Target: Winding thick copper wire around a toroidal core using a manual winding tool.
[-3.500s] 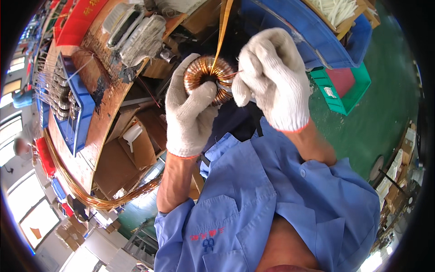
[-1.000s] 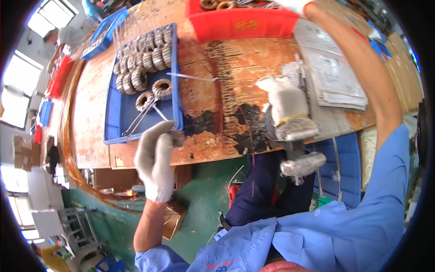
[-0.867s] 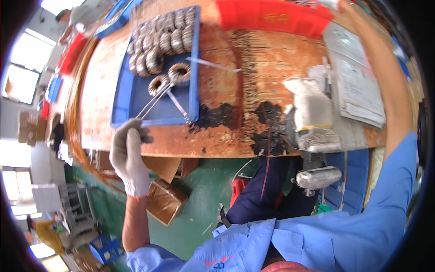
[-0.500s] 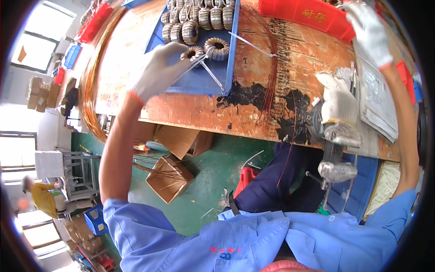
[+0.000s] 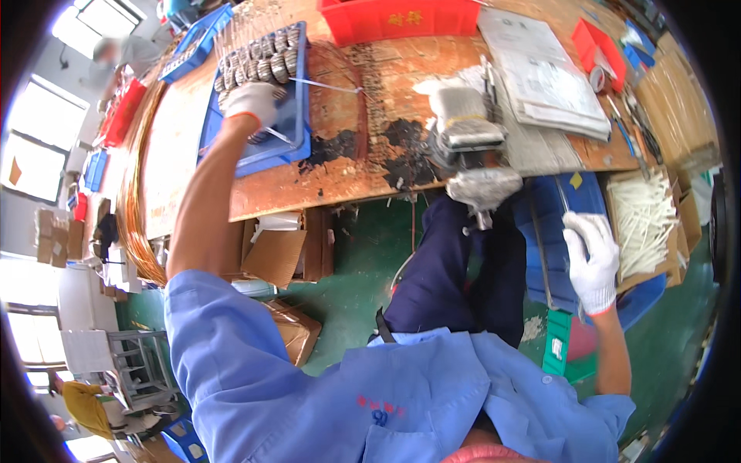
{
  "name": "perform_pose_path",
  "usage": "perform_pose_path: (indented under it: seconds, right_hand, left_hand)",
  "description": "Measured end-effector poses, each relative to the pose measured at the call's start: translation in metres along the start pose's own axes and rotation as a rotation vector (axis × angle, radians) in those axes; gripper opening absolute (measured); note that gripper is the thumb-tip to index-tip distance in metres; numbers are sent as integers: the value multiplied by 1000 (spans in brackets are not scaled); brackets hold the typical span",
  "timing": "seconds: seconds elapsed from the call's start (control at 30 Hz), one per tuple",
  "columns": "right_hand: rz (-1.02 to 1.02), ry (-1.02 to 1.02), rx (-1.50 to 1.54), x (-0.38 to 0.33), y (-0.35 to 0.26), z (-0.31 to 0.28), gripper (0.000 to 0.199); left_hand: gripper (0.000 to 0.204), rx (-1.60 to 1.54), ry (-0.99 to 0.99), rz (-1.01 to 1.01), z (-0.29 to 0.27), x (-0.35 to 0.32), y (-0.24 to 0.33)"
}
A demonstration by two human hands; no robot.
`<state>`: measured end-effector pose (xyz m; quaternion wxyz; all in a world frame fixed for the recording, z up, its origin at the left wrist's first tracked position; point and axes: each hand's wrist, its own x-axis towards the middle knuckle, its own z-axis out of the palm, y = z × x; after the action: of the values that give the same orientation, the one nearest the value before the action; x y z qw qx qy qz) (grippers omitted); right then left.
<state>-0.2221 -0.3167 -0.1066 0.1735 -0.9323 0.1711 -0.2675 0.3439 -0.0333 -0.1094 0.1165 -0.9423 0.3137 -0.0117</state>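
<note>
My left hand (image 5: 253,104), in a white glove, rests over the wound ring coils (image 5: 272,71) in a blue tray (image 5: 270,162) at the far left. Its fingertips are hidden behind the hand and the coils. A thin pale strip (image 5: 282,139) sticks out just below it. My right hand (image 5: 593,258), gloved too, hangs at the right, lower than the table edge, its fingers loosely apart with nothing plain in them. Beside it are a blue bin (image 5: 544,266) and a carton of white strips (image 5: 644,220).
A clamped device (image 5: 463,116) wrapped in cloth and plastic stands at the table's front edge. Papers (image 5: 548,85) and a red bin (image 5: 401,21) lie behind it. Copper wire (image 5: 133,201) hangs off the left end. Cartons (image 5: 293,328) stand on the green floor.
My right hand has come away from the red bin and dropped below the table edge. My left hand has shifted onto the coils. The whole view has swung to the right.
</note>
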Motion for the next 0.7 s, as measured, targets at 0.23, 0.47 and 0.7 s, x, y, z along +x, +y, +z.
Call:
perform_pose_path:
  seconds: [0.23,0.47,0.7]
  right_hand:
    - [117,-134,484,-21,-35,15,28]
    - [-145,-130,577,93,-72,50,66]
    - [-851,267,-613,142,-45,-45,14]
  left_hand:
    - [27,-1738,66,-3,-146,-81,46]
    - [39,-2324,24,708,-154,-167,241]
    - [40,-980,36,612,-110,-135,240]
